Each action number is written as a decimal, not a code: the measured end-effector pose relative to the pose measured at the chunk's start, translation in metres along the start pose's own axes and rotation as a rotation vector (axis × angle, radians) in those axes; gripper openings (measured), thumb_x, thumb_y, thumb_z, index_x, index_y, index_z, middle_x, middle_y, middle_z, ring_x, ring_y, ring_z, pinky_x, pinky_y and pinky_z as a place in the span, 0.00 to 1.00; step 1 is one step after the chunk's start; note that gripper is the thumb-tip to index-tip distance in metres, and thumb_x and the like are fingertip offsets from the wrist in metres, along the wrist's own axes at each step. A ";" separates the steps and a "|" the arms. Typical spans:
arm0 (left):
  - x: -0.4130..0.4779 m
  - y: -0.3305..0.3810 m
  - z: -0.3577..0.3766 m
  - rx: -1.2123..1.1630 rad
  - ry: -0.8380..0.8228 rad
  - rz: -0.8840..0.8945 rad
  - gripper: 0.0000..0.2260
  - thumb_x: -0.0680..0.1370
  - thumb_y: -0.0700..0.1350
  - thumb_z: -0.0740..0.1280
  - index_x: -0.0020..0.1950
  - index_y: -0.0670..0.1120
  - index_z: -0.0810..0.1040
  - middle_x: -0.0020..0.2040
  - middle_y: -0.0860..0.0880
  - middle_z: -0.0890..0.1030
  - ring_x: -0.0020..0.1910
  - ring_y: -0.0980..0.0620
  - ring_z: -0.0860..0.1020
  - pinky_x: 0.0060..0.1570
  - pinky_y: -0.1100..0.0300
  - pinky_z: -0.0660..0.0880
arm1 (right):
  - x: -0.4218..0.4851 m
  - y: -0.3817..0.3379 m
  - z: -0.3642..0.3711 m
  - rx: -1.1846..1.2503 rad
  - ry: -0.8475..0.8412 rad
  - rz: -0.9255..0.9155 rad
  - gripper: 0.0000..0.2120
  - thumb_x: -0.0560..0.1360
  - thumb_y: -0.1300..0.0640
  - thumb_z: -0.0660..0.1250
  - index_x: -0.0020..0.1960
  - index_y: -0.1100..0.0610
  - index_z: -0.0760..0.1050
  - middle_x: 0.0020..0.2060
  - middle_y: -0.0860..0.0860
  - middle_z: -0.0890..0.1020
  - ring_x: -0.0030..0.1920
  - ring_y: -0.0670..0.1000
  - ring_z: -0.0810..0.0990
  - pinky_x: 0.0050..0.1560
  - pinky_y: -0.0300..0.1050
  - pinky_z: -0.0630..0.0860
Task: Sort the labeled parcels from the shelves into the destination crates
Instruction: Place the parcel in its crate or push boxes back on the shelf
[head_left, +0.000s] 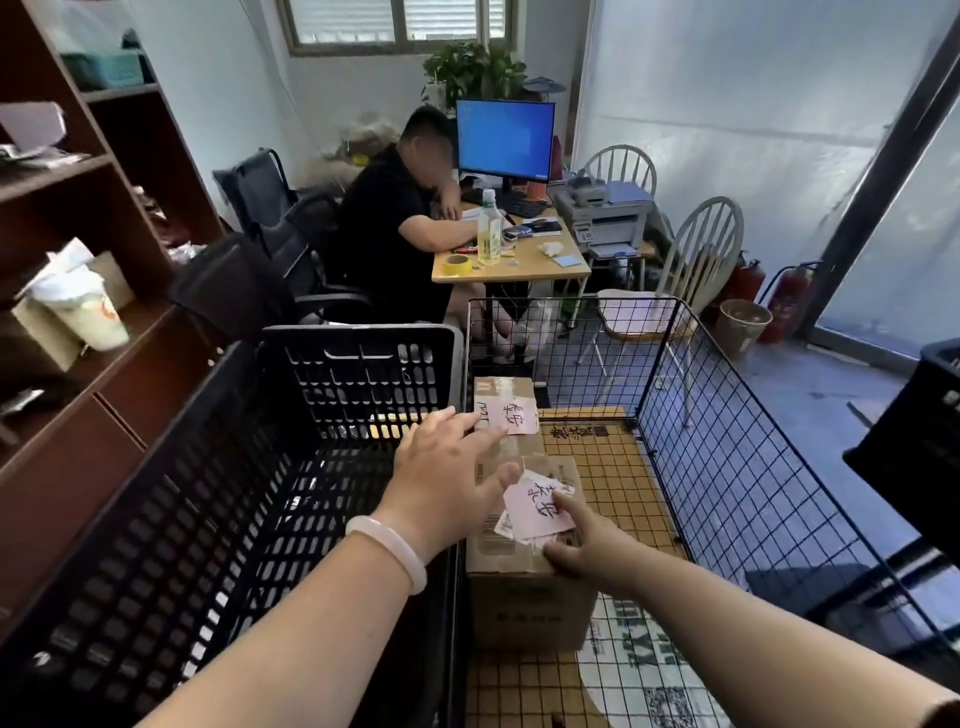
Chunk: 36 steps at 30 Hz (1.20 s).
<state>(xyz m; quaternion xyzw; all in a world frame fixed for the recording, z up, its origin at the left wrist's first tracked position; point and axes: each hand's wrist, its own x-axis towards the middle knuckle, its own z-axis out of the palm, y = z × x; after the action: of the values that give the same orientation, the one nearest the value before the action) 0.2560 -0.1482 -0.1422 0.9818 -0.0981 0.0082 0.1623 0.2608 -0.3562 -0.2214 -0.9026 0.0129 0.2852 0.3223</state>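
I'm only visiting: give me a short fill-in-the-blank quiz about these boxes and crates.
1. The near parcel and the far parcel both stand in the ____ mesh crate, not the black plastic crate.
2. The left hand has a pale ____ on its wrist.
3. The right hand touches the near parcel's ____ paper label.
4. The desk monitor glows ____.

Missing words: wire, bracelet, pink, blue.
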 end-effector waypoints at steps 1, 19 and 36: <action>-0.002 0.000 0.001 -0.009 -0.006 0.002 0.27 0.79 0.67 0.53 0.77 0.61 0.61 0.79 0.54 0.60 0.79 0.51 0.50 0.76 0.44 0.47 | -0.001 0.002 0.000 -0.057 -0.029 0.009 0.41 0.75 0.43 0.67 0.77 0.37 0.43 0.75 0.56 0.61 0.66 0.57 0.71 0.66 0.56 0.72; -0.056 0.028 -0.009 0.066 0.021 0.397 0.32 0.79 0.66 0.57 0.80 0.62 0.48 0.82 0.51 0.50 0.80 0.49 0.46 0.77 0.46 0.44 | -0.160 -0.044 0.010 -0.363 0.718 -0.068 0.41 0.70 0.30 0.63 0.77 0.38 0.49 0.78 0.42 0.55 0.77 0.47 0.52 0.74 0.48 0.50; -0.304 0.189 0.025 -0.234 -0.055 1.325 0.35 0.78 0.66 0.59 0.80 0.64 0.45 0.82 0.54 0.49 0.80 0.51 0.47 0.78 0.49 0.46 | -0.507 0.027 0.227 -0.322 1.189 0.785 0.43 0.71 0.27 0.56 0.73 0.35 0.30 0.78 0.42 0.40 0.76 0.45 0.34 0.76 0.51 0.35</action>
<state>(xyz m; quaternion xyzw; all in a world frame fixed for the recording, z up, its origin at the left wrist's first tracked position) -0.0796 -0.2741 -0.1209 0.6901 -0.6840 0.0704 0.2256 -0.2841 -0.3245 -0.1148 -0.8699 0.4664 -0.1603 -0.0018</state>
